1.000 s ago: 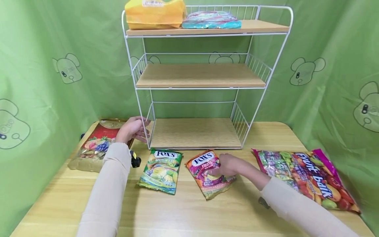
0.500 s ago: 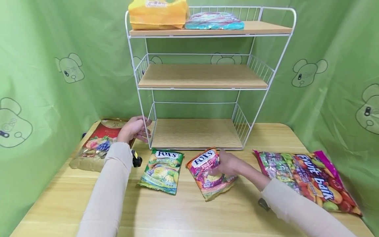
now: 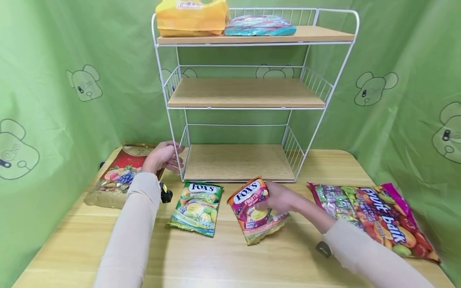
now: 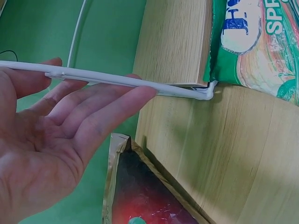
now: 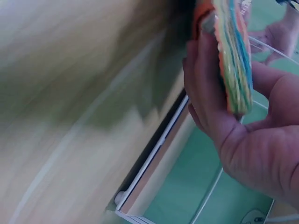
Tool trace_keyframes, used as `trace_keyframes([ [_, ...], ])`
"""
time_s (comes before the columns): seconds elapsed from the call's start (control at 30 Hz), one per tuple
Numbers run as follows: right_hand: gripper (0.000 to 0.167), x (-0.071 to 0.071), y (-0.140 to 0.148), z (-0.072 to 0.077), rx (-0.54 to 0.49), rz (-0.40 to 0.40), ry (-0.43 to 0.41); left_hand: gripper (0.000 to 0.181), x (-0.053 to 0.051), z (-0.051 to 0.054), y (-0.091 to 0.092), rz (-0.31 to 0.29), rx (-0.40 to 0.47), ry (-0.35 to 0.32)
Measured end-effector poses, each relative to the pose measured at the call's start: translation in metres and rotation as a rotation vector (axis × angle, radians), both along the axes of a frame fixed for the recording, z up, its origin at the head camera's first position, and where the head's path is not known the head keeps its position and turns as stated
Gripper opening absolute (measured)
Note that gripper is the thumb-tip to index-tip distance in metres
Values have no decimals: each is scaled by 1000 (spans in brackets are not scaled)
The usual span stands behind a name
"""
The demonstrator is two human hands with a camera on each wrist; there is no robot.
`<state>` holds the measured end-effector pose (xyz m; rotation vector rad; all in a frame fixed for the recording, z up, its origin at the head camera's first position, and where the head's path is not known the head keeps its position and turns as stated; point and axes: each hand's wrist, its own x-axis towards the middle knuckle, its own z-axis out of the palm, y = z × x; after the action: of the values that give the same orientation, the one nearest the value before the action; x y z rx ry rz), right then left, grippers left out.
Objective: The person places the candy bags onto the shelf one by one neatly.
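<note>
In the head view my right hand (image 3: pixel 281 198) grips an orange and purple Fox's Fruits candy bag (image 3: pixel 253 210) by its right side, thumb in front and fingers behind. The right wrist view shows the bag's edge (image 5: pixel 233 60) between thumb and fingers, with the bag tilted up. My left hand (image 3: pixel 163 156) is at the front left post of the white wire rack (image 3: pixel 173 138). Seen from the left wrist, its loosely extended fingers (image 4: pixel 107 109) touch the post on both sides. A green Fox's Spring Tea bag (image 3: pixel 197 208) lies before the rack.
Behind stand the rack's wooden shelves (image 3: pixel 239 162). A yellow bag (image 3: pixel 192 20) and a blue striped bag (image 3: pixel 261 26) sit on top. A red and gold bag (image 3: pixel 124 176) lies left, a Fruit Balik bag (image 3: pixel 378 220) right. Green curtains (image 3: pixel 47 132) surround the table.
My right hand has tightened on the Fox's Fruits bag and tilted it up toward me, its top rising slightly. My left hand has stayed at the rack's post.
</note>
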<state>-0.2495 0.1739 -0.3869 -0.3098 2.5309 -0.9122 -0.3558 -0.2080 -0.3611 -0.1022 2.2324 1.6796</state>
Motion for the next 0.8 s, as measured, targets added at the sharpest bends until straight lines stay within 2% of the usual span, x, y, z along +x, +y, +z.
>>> trace_keyframes([
  [0.07, 66, 0, 2, 4, -46, 11, -34, 45, 0, 0, 0, -1, -7, -1],
  [0.13, 72, 0, 4, 9, -64, 22, -47, 46, 0, 0, 0, 1, -15, 0],
  [0.33, 89, 3, 4, 12, -31, 16, 16, 44, 1, -1, 0, 3, -12, 2],
  [0.6, 83, 5, 2, 9, -92, -17, 17, 44, 1, -1, 0, 7, -6, 0],
  [0.8, 80, 5, 1, 8, -74, -22, 35, 44, 1, -1, 0, 5, -8, 2],
])
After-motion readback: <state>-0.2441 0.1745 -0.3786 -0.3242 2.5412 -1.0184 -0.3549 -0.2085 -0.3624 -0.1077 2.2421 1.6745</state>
